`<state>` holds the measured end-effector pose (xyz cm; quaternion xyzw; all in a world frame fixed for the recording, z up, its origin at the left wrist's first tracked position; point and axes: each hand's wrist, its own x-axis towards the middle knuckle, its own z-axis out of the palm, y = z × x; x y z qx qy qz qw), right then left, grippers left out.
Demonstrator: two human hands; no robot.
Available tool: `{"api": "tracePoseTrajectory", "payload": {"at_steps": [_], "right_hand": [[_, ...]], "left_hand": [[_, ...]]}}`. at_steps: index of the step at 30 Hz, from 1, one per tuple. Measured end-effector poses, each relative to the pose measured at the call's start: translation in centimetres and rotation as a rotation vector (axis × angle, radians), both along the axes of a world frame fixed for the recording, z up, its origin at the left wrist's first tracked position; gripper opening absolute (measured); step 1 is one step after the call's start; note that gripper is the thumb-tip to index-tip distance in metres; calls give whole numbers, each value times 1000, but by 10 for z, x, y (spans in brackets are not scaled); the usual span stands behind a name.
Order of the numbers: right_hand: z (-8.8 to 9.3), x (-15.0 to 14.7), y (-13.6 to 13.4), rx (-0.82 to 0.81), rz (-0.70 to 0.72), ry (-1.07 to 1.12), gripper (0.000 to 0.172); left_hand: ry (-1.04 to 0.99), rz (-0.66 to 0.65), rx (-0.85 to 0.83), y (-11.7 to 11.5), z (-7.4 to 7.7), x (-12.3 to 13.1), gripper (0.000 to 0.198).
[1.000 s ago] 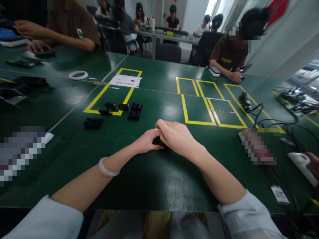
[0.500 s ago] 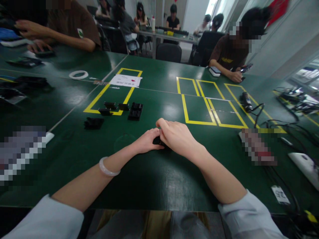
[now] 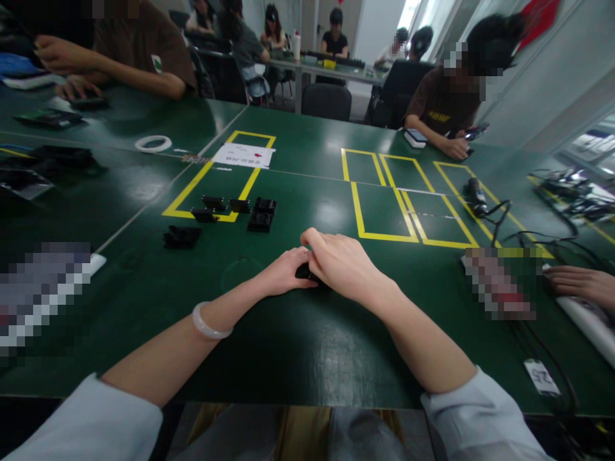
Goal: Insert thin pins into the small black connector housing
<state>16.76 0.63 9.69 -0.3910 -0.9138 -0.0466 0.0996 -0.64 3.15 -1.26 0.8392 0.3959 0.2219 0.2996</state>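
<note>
Near the middle of the green table, my left hand is closed around a small black part, fingers and thumb on either side of it. My right hand is bent over the same part from the right, its fingers curled and touching my left fingertips. Most of the part is hidden by both hands, so its kind does not show. Beyond my left hand lie several black plastic pieces: a paired block, an upright piece and a loose one closest to me.
Yellow tape outlines mark the table. A white sheet and a white tape roll lie farther back. Cables and a black device are at right, where another person's hand rests. Other people sit across the table.
Another person's hand has come in at the right edge, over the white object there. My two hands hold nearly the same pose around the black part.
</note>
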Motion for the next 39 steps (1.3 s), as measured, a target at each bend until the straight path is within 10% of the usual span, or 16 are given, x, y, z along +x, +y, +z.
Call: {"api": "tracePoseTrajectory", "payload": {"at_steps": [39], "right_hand": [[0,-1,0,7,-19,-43,25]], "left_hand": [[-30,-18,7,0,2,0,47]]}}
